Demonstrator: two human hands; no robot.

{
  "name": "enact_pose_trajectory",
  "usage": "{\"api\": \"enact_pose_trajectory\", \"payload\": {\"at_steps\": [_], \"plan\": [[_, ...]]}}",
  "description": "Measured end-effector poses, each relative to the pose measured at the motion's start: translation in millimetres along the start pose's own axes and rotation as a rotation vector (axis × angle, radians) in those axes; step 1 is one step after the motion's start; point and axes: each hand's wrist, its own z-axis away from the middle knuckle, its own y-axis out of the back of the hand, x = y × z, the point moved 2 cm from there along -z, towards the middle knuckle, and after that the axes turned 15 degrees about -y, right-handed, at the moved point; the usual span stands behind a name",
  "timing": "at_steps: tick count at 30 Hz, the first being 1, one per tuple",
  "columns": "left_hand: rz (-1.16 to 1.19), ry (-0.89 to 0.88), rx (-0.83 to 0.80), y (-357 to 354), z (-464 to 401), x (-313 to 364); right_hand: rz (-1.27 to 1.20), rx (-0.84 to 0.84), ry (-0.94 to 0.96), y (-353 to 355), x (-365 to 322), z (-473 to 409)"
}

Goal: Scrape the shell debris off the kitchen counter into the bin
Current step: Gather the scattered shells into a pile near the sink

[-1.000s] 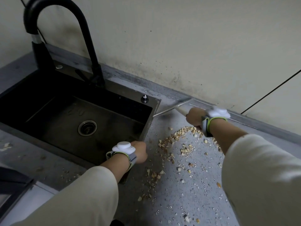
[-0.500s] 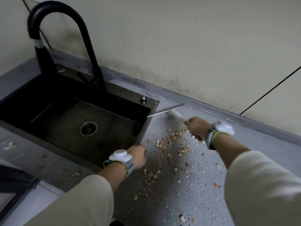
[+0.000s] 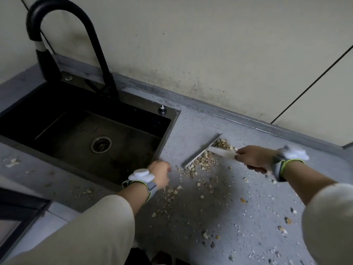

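Note:
Pale shell debris lies scattered over the grey speckled counter, thickest just right of the sink. My right hand is shut on the white handle of a scraper, whose long metal blade rests on the counter with a heap of shells piled against it. My left hand hovers by the sink's right front corner, fingers curled downward with nothing visible in them. No bin is in view.
A black sink with a drain fills the left side, with a tall black arched faucet behind it. A cream wall rises behind the counter. Shell bits also lie on the counter strip in front of the sink.
My right hand has swung the scraper down from near the back wall onto the counter and drawn it toward me, pushing shells into a heap. My left hand stayed by the sink corner.

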Motion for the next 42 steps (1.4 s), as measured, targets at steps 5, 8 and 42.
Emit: {"api": "enact_pose_trajectory", "payload": {"at_steps": [5,8,42], "plan": [[0.065,0.044,-0.019,2,4,21,-0.370,-0.031,0.091,-15,25,2],[0.074,0.039,0.049,-3,3,47,-0.525,-0.017,0.105,-16,38,-17],[0.817,-0.084,0.126,-103,84,198,-1.080,0.094,-0.046,-152,88,64]]}}
